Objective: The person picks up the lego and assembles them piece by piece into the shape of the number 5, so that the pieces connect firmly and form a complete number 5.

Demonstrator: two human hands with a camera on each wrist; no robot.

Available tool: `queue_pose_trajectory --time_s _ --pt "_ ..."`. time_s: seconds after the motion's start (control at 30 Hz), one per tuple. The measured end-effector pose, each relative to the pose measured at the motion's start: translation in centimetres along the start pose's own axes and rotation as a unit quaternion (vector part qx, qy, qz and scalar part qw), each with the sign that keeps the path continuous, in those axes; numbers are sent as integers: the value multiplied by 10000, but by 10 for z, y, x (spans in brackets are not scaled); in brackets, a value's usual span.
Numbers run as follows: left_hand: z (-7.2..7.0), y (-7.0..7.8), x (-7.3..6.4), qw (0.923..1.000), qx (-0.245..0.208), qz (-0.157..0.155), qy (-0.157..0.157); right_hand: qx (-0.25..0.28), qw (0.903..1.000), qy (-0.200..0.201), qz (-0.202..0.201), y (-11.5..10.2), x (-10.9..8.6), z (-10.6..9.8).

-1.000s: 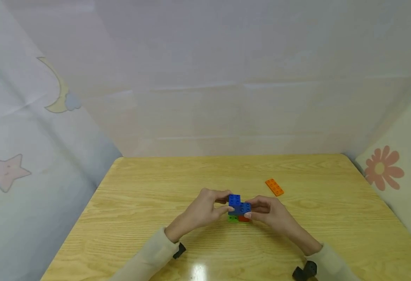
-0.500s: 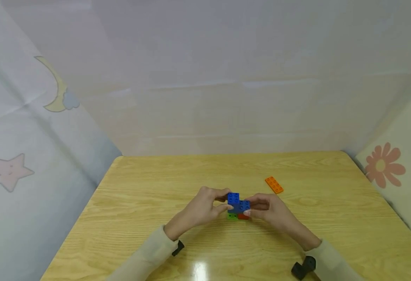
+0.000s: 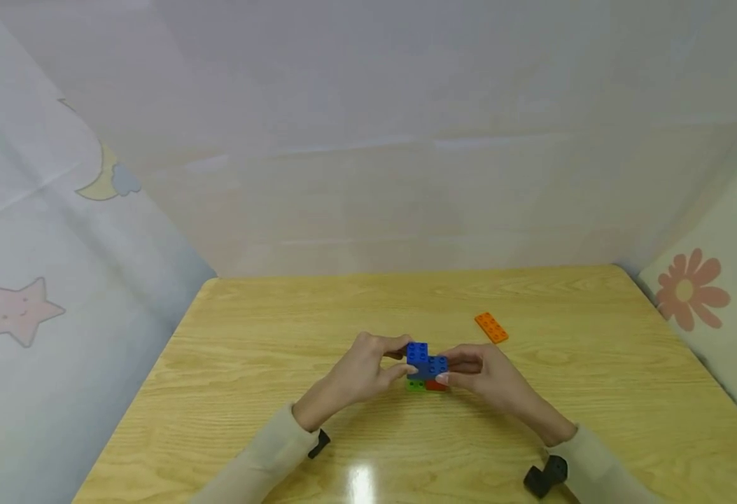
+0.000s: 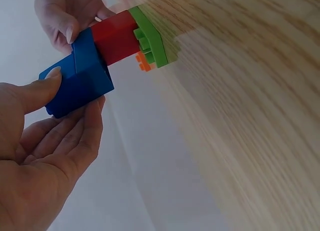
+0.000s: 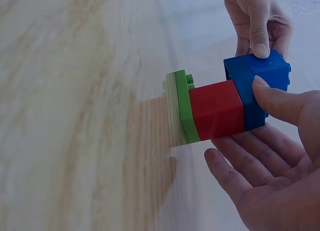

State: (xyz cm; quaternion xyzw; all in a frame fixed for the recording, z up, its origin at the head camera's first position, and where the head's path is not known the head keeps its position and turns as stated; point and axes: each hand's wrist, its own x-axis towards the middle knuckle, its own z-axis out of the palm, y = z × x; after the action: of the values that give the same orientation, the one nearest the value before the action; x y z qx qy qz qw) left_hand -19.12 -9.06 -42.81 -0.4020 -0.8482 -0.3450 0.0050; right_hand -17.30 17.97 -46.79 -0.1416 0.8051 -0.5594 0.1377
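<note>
Lower centre of the head view, I see the left hand and right hand pinch opposite ends of the blue bricks above the red block and green plate, apparently steadying the overhang.

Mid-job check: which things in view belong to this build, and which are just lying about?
Seems part of the build:
Upper blue block, pinched by the left grip
Lower blue block, held by the right grip
Red block, under the lower blue block
Green plate, under the red block

Lying about:
Orange plate, apart on the table
</note>
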Motion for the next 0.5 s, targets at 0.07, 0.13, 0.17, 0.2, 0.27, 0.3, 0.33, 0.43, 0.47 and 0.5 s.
queue_pose_trajectory --time_s 0.07,0.13,0.17,0.2,0.27,0.3,0.33,0.43,0.47,0.5 --pt "0 0 0 10000 14 17 24 -30 10000 -7 6 -1 0 -1" --pt "1 0 0 10000 17 0 43 -75 10000 -23 2 -1 0 -2" --pt "1 0 -1 10000 12 -23 55 -107 9999 -33 -12 -1 0 -2" --pt "1 0 -1 10000 8 -45 64 -137 9999 -37 -17 -1 0 -2" --pt "2 -1 -2 9999 -39 -106 76 -189 9998 -52 -35 -2 0 -2" --pt "2 -1 -3 9999 -36 -110 88 -200 9998 -58 -35 -2 0 -2" --pt "2 -1 -3 9999 -39 -138 93 -214 9997 -51 -41 -2 0 -2" --pt "2 -2 -2 9998 -64 -166 86 -216 9997 -59 -39 -3 1 -2" --pt "2 -2 -2 9998 -55 -180 82 -225 9997 -37 -27 -3 1 -2" --pt "1 -2 -1 9997 -70 -213 65 -238 9997 -20 -26 -3 2 -2"
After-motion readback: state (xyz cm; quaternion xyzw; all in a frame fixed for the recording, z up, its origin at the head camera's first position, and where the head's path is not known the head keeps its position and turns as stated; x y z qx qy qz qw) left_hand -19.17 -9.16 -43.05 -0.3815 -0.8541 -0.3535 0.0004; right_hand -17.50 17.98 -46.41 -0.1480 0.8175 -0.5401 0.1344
